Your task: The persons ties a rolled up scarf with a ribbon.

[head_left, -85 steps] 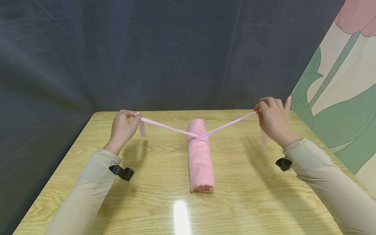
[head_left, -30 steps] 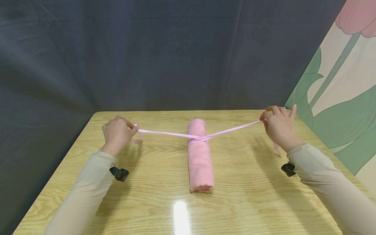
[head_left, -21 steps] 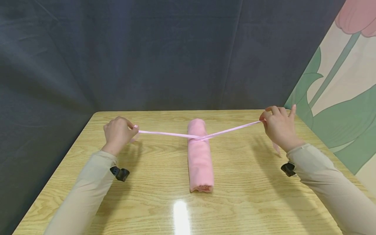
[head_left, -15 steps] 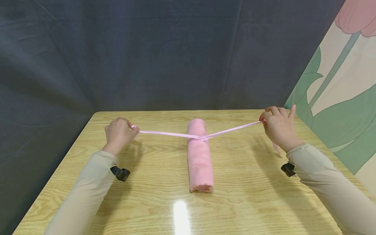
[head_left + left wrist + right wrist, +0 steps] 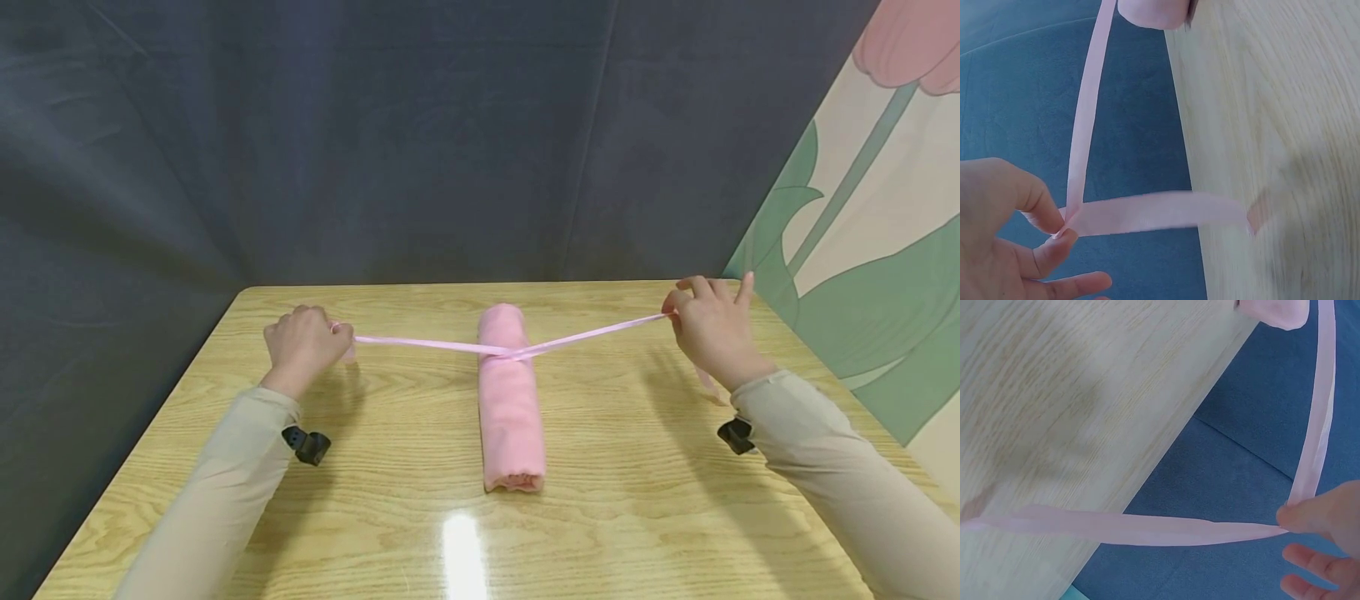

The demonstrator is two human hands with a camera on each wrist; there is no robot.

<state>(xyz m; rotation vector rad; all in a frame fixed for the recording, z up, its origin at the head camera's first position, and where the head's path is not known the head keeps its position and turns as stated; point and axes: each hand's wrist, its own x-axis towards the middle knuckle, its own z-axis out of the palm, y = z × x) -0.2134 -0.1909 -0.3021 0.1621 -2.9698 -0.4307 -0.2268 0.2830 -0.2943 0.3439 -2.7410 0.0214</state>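
On the wooden table [image 5: 397,533], I see the pink roll [image 5: 512,421] lying between the left hand [image 5: 302,346] and right hand [image 5: 712,327], each pinching the pink ribbon [image 5: 1086,106], apparently to keep its crossed strands taut.

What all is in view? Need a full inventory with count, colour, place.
Table: 1, light wood grain, under everything; glare at the near edge.
Rolled cloth: 1, pink, lying near mid-table, one end facing the viewer.
Ribbon: apparently 1, pale pink, crossing on top of the roll, stretched out to both sides, loose ends hanging.
Curtain: 1, dark blue-grey, behind the table.
Flower mural: 1, cream, green and pink, right side.
Teal patch: 1, bottom edge of right wrist view, unidentifiable.
Wrist devices: 2, black, one per wrist.
Sleeves: 2, beige.
Left hand: 1, bare, pinching ribbon.
Right hand: 1, bare, pinching ribbon.
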